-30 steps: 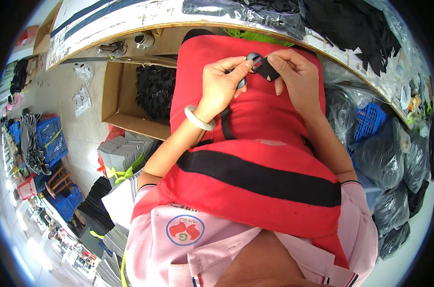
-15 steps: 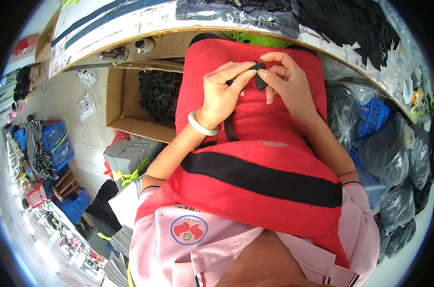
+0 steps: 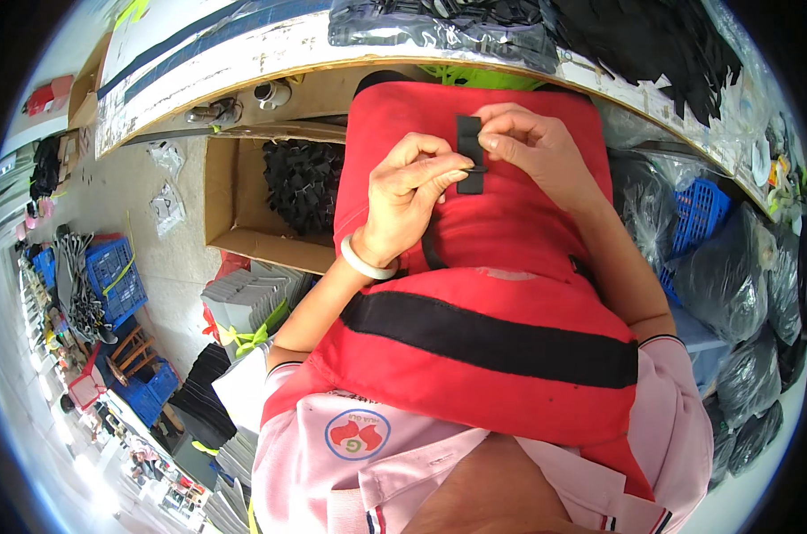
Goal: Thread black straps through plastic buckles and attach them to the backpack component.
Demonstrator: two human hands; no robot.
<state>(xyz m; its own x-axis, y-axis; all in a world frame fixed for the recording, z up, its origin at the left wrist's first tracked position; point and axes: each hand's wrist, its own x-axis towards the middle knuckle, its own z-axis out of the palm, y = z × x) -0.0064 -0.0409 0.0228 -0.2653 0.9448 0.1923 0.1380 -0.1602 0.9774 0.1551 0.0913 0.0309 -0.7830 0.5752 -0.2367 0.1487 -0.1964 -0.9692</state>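
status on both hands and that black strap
Left grip pinching black strap over red apron. Right grip at strap's upper right edge. No obstruction visible.

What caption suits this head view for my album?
Left hand holding, right hand touching a short black strap above a red apron.

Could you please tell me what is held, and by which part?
A black strip: the left hand below its middle, the right hand at its upper right edge.
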